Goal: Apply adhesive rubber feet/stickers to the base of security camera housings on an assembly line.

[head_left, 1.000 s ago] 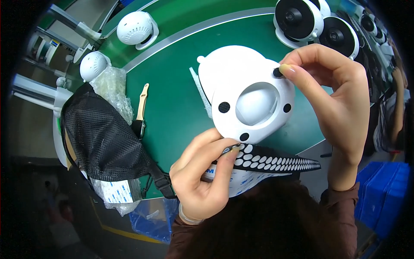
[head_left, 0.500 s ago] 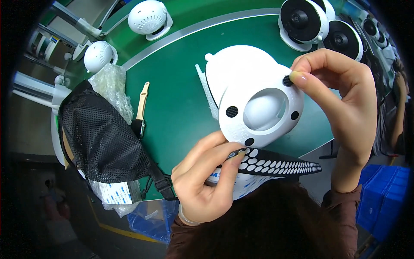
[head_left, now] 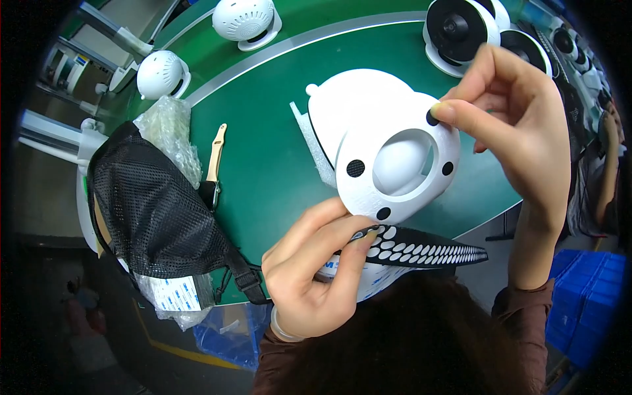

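A white camera unit point(head_left: 359, 99) lies on the green mat, its ring-shaped base point(head_left: 361, 189) turned up toward me. Four-sided spacing shows on the ring, where round black pads point(head_left: 355, 168) are stuck. My right hand point(head_left: 520, 125) is closed at the ring's upper right rim, with the thumb pressed on the pad there. Pinched in my left hand point(head_left: 316, 270) is a black sheet of adhesive pads point(head_left: 428, 251) with rows of white round gaps. Its fingers also touch the ring's lower edge. A white foam sheet point(head_left: 312, 148) shows beside the unit.
On the left lie a black mesh bag point(head_left: 158, 204), bubble wrap point(head_left: 172, 135) and a watch with a beige strap point(head_left: 216, 155). White camera units point(head_left: 243, 21) stand beyond the metal rail, others point(head_left: 457, 31) at the far right. Blue crates point(head_left: 586, 296) sit at lower right.
The two white units at the far left have shifted right. The unit before me has moved slightly left, and my right hand's fingers have risen while its thumb stays on the pad.
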A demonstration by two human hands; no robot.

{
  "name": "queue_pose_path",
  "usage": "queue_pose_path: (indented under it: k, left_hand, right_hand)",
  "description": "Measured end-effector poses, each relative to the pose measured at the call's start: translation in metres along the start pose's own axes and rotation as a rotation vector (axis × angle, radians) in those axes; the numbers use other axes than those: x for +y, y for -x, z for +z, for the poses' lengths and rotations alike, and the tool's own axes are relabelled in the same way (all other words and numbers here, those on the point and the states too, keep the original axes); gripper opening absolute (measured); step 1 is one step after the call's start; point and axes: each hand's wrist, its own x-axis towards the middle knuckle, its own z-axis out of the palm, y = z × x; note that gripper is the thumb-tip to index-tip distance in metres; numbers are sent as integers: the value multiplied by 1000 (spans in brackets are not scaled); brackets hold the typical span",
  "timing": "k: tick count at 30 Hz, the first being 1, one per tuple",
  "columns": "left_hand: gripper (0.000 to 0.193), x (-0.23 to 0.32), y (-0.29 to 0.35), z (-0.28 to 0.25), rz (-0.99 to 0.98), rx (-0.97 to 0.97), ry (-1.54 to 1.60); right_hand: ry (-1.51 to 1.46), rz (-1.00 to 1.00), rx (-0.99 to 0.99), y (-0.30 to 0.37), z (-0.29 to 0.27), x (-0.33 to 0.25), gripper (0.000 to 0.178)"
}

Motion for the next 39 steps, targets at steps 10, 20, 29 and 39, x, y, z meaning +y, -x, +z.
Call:
queue_pose_path:
  k: [10,20,29,39]
  left_hand:
    - [16,-1,3,-3,-49,35,17]
    - [14,-1,4,-3,-122,33,109]
    - [17,-2,9,-8,-157,-2,162]
    - [15,-5,9,-6,-127,32,158]
  right_hand:
    - [-255,-288,-122,-4,21,20,18]
    - [-327,-174,-65,13,26,12,19]
    - [-572,59,-115,19,21,3,32]
    - [-562,-33,-54,27,26,12,28]
